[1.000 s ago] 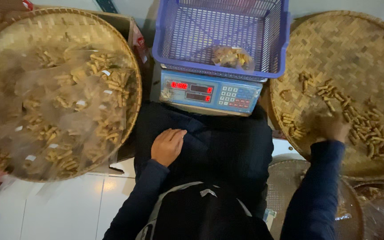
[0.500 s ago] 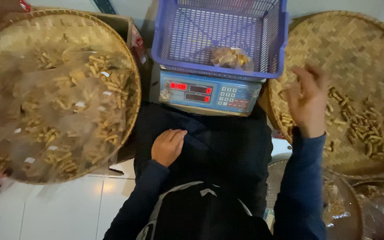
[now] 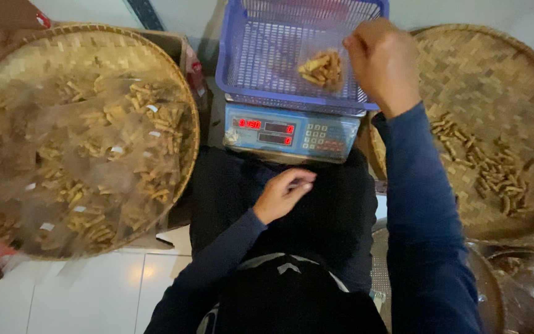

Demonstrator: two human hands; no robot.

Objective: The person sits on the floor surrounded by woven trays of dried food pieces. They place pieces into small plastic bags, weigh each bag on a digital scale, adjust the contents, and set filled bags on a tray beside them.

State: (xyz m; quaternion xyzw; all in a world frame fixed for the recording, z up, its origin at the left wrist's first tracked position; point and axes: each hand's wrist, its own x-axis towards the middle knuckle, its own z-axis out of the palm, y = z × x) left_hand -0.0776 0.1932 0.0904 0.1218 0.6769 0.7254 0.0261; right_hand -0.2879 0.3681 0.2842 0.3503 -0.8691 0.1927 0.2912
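Observation:
My right hand (image 3: 381, 62) hovers over a blue plastic basket (image 3: 236, 80), fingers curled downward beside a small clear bag of tan snack sticks (image 3: 322, 67) lying in the basket. What the curled fingers hold is hidden. The basket stands on a digital scale (image 3: 292, 131) with a lit red display. My left hand (image 3: 282, 195) rests on my dark-clothed lap just below the scale, loosely relaxed and holding nothing.
A round woven tray (image 3: 495, 80) to the right carries loose snack sticks (image 3: 489, 170). Another woven tray (image 3: 63, 46) on the left is heaped with clear bags of sticks (image 3: 94, 154). More plastic bags (image 3: 526, 284) sit at the lower right; white tile floor (image 3: 81, 291) below.
My right hand has risen from the loose sticks on the right tray and swung left to above the blue basket. The left hand has stayed on my lap.

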